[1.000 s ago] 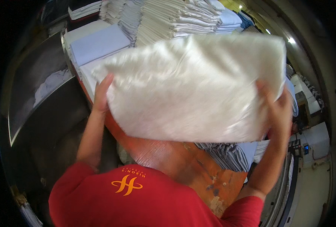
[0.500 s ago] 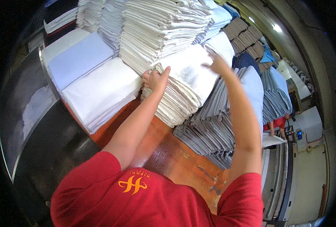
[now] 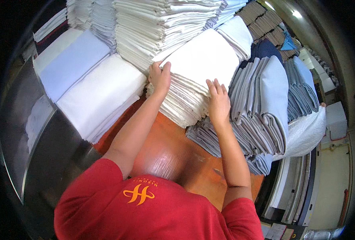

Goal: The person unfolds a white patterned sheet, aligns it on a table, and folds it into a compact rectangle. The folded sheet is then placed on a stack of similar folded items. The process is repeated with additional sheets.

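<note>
My left hand (image 3: 160, 77) presses against the left side of a stack of folded white cloths (image 3: 199, 68) on an orange table (image 3: 165, 144). My right hand (image 3: 218, 100) lies flat on the front right edge of the same stack, fingers spread. Neither hand grips a single piece; both rest on the pile. A taller stack of white folded cloth (image 3: 161, 24) rises just behind the left hand.
Grey folded cloths (image 3: 261, 104) are piled to the right of the white stack. Flat white (image 3: 99, 94) and pale blue (image 3: 71, 60) bundles lie to the left. A dark metal cabinet (image 3: 37, 144) stands at the left, and a white plastic-wrapped bundle (image 3: 309, 132) at the right.
A second ago both hands held a large white sheet up in the air. It now lies on the white stack, and both hands have come down onto the pile's front.
</note>
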